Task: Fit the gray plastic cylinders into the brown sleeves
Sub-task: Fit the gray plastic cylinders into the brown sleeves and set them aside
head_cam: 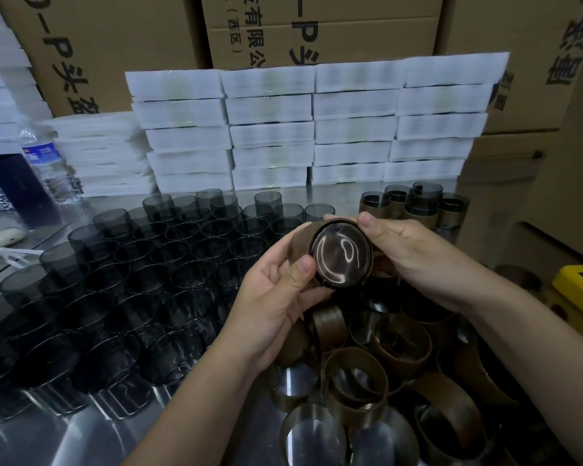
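Note:
Both hands hold one gray plastic cylinder (pixel 340 255) above the table, its closed end facing me. A brown sleeve (pixel 299 243) wraps its far part. My left hand (pixel 276 294) grips it from the lower left with the thumb on the rim. My right hand (pixel 408 253) grips it from the upper right. Several loose gray cylinders (pixel 155 264) stand in rows on the left. Empty brown sleeves (pixel 377 375) lie heaped at the lower right. Several sleeved cylinders (pixel 414 206) stand at the back right.
White foam trays (pixel 310 126) are stacked behind the cylinders, in front of cardboard boxes (pixel 115 45). A water bottle (pixel 48 163) stands at the far left. A yellow device (pixel 579 294) sits at the right edge. The steel tabletop (pixel 81 442) shows at the near left.

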The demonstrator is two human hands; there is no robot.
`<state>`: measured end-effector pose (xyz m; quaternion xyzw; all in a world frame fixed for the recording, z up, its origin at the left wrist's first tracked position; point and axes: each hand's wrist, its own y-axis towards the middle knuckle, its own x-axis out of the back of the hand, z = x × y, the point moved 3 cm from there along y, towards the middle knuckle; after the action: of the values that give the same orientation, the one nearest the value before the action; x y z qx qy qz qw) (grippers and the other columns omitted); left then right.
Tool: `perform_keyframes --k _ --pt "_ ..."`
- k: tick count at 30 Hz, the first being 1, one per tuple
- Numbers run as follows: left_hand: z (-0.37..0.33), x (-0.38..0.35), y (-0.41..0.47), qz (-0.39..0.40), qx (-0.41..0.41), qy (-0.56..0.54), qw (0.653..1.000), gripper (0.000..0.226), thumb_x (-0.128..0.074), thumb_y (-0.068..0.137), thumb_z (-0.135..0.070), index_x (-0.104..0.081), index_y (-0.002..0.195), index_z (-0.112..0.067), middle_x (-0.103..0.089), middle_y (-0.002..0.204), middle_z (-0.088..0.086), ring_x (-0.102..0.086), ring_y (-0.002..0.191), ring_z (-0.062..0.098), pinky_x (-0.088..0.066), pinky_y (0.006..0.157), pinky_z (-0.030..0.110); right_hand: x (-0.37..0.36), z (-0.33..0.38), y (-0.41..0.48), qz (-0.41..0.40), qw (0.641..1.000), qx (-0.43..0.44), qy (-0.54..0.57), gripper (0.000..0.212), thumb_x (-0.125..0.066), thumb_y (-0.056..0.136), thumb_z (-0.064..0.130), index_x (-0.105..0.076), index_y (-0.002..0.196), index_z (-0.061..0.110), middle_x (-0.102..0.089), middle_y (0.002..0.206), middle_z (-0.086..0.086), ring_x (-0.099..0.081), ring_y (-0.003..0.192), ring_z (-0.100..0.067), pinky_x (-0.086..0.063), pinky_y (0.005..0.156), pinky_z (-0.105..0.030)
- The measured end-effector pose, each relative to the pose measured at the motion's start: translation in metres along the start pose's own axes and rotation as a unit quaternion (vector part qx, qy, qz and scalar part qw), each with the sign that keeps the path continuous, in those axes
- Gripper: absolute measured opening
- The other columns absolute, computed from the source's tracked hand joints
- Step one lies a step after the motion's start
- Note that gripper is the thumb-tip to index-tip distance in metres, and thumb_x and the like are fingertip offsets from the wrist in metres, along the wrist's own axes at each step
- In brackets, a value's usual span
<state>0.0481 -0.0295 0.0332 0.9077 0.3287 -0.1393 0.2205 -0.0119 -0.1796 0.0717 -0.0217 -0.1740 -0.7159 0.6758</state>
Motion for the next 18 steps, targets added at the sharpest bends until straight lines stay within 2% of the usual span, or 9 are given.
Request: perform_keyframes --k 4,6,8,12,16,18 --pt "-0.0005 -0.0026 -0.0013 -0.007 -0.013 0.020 1.000 0.094 -0.081 0.068 -0.048 -0.040 0.143 -0.008 -0.054 0.138 0.017 -0.053 0.128 0.032 -0.049 0.099 0.044 -0.0019 0.0028 -0.0010 -0.003 0.997 -0.011 0.075 0.039 -0.049 0.080 0.052 -0.072 0.105 0.032 -0.072 0.109 0.000 -0.067 0.100 -0.014 -0.058 0.077 -0.026" --pt "-0.0005 -0.0017 -0.0016 -0.015 -0.019 0.035 0.999 0.092 -0.081 0.067 -0.051 -0.043 0.141 -0.011 -0.056 0.137 0.013 -0.054 0.127 0.030 -0.050 0.098 0.045 -0.0029 0.0042 -0.0013 -0.012 0.997 -0.014 0.069 0.042 -0.050 0.079 0.052 -0.071 0.107 0.029 -0.071 0.105 -0.008 -0.065 0.087 -0.018 -0.055 0.063 -0.024" --pt "-0.0005 0.0000 -0.0018 -0.029 -0.020 0.049 0.998 0.088 -0.081 0.064 -0.056 -0.047 0.137 -0.020 -0.060 0.135 0.005 -0.056 0.125 0.026 -0.052 0.094 0.043 -0.0034 0.0046 -0.0013 -0.016 0.997 -0.016 0.067 0.044 -0.050 0.078 0.052 -0.070 0.107 0.026 -0.071 0.101 -0.013 -0.061 0.080 -0.022 -0.052 0.056 -0.023" --pt "-0.0003 0.0013 -0.0024 -0.039 -0.022 0.069 0.997 0.087 -0.080 0.065 -0.058 -0.046 0.138 -0.024 -0.063 0.130 0.002 -0.059 0.121 0.023 -0.055 0.087 0.040 -0.0031 0.0045 -0.0010 -0.026 0.997 -0.019 0.076 0.050 -0.054 0.073 0.052 -0.068 0.110 0.021 -0.067 0.105 -0.023 -0.061 0.081 -0.028 -0.053 0.055 -0.023" --pt "-0.0001 0.0026 -0.0023 -0.023 -0.042 0.046 0.998 0.053 -0.071 0.082 -0.035 -0.051 0.131 -0.038 -0.069 0.119 0.005 -0.065 0.113 0.024 -0.056 0.081 0.035 -0.0009 0.0052 -0.0021 -0.023 0.995 -0.019 0.090 0.042 -0.057 0.076 0.046 -0.068 0.109 0.023 -0.071 0.104 -0.013 -0.066 0.084 -0.026 -0.054 0.061 -0.023" --pt "-0.0011 0.0023 -0.0023 -0.026 -0.042 0.026 0.998 0.043 -0.068 0.078 -0.036 -0.063 0.121 -0.039 -0.070 0.117 0.004 -0.066 0.109 0.022 -0.057 0.079 0.034 0.0007 0.0052 -0.0024 -0.012 0.994 -0.016 0.103 0.029 -0.062 0.086 0.036 -0.067 0.111 0.023 -0.070 0.107 -0.015 -0.066 0.089 -0.027 -0.055 0.066 -0.025"
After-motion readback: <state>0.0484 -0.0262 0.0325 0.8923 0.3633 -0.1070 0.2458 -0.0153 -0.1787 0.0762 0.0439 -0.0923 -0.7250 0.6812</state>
